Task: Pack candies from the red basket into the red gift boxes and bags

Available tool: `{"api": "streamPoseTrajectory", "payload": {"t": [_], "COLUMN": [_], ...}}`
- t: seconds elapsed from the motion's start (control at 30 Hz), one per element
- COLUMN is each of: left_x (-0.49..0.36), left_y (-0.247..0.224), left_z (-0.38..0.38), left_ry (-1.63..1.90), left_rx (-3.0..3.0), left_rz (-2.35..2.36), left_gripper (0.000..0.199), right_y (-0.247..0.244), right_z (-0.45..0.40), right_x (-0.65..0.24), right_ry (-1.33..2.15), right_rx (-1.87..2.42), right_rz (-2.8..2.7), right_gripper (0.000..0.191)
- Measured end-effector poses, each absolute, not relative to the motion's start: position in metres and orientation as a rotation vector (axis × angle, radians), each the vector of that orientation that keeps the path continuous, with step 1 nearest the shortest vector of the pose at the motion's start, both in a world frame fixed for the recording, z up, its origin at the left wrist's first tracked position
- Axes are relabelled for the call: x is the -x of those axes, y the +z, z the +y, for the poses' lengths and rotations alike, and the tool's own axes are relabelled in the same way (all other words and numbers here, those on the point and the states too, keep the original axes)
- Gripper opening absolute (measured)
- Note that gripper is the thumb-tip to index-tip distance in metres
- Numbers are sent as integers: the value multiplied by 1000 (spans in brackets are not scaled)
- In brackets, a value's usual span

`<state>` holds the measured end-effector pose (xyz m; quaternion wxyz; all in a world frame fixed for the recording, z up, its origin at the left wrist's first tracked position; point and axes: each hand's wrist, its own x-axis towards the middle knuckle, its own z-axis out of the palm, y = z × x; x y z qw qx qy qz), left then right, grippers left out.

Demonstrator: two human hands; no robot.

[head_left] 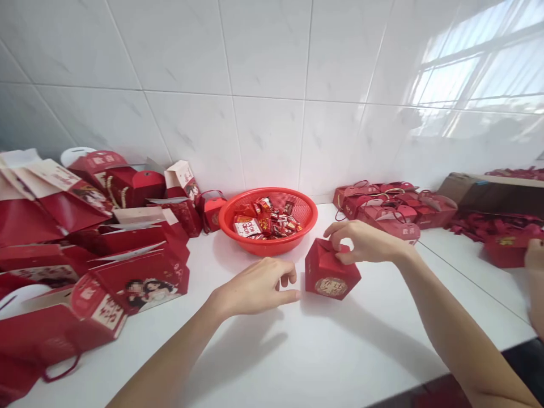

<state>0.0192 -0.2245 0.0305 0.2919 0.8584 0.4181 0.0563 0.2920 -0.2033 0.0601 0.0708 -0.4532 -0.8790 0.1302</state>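
Note:
A small red gift box [325, 267] with a round gold emblem on its front is slightly tilted over the white counter [297, 357]; I cannot tell whether its base touches the surface. My right hand [366, 241] pinches the closed top flaps of this box, fingers on its upper edge. To the box's left, my left hand [261, 286] hovers with fingers curved and apart, holding nothing. Behind both hands stands a red plastic basket [272, 247] with wrapped candies [266, 221] inside.
Several red and cream gift boxes [144, 277] crowd the left side. More red boxes [378, 204] with cord handles are grouped at the back right. At the far right are a brown carton [471, 192], another red box [505, 249] and another person's hand [535, 260]. A tiled wall [272, 141] bounds the back.

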Motion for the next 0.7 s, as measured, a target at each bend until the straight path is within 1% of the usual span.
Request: {"api": "streamPoseTrajectory", "payload": {"t": [0.17,0.3,0.4,0.5,0.6,0.7], "left_x": [-36,-64,-77,-82,-82,-83], "left_y": [0,-44,-70,-81,-87,-91], "left_z": [-223,-234,-247,-252,-251,-248], "left_ry": [22,-23,55,141,207,258], "left_rx": [-2301,-2089,-2049,-2028,-1945,-1901], "left_rz": [836,565,597,668,723,762], "left_gripper": [18,12,16,18,17,16], "right_y": [55,48,42,38,33,27], "right_z": [-233,-251,-252,-245,-232,-218], "right_x": [-379,-436,-471,-499,-517,-526], "right_ry": [287,151,84,111,171,150], "right_rx": [1699,1983,2187,2300,2314,2303], "right_rz": [-2311,-2110,-2008,-1886,-1775,-1700], "right_gripper": [16,15,10,5,9,14]}}
